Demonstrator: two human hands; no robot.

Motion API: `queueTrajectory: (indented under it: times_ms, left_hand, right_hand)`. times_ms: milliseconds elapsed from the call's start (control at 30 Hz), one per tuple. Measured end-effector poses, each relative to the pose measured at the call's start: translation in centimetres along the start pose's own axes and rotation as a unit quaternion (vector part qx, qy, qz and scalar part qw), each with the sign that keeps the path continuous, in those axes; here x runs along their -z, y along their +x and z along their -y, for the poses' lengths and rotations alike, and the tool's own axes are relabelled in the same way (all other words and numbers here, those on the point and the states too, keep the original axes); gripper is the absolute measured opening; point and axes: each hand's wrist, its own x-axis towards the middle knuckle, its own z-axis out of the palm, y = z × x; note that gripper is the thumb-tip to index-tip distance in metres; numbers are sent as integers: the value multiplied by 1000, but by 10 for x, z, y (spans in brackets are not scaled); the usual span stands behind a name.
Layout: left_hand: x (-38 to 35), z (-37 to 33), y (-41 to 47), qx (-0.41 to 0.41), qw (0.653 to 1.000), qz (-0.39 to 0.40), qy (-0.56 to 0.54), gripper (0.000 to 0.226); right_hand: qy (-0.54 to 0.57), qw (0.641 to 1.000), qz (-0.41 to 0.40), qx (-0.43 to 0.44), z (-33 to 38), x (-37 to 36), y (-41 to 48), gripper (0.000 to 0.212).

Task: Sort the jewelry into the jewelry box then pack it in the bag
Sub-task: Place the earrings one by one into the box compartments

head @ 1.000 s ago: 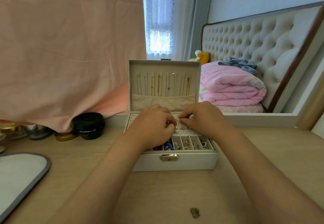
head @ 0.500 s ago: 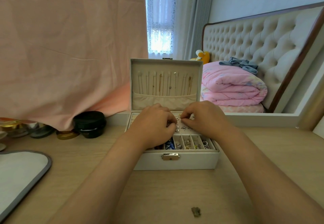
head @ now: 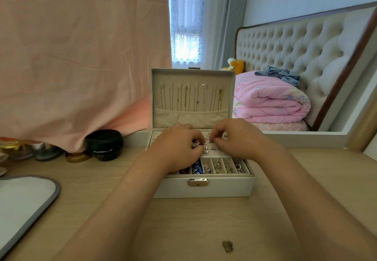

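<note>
White jewelry box [head: 204,189] with beige lining and silver clasp [head: 197,182]; pale wood-grain bench [head: 183,230]; pink curtain [head: 81,56]; black round case [head: 104,144]; pink folded quilt [head: 269,101]; cream tufted headboard [head: 302,44].

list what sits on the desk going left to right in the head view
grey-rimmed white mat → gold lid → black jar → jewelry box. The small brown scrap lies nearer, in front of the box.

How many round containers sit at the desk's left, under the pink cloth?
3 clear: a black jar nearest the jewelry box, a gold tin left of it, a grey lid further left. More are half-hidden at the edge.
</note>
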Motion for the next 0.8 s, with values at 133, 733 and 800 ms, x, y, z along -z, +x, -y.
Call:
queueTrajectory:
  times_ms: [133, 733, 800]
  left_hand:
    - [1, -1, 1, -2, 1000, -11, -22, 29]
    - [22, -66, -104, -17, 990, 53, -128, 7]
    - [17, -70, -118, -17, 985, 91, -144, 4]
  right_hand:
    - [53, 998, -30, 0, 0, 1, -1, 13]
    - [89, 991, 88, 49, 46, 21, -128, 8]
    - [101, 988, 110, 47, 44, 14, -142, 10]
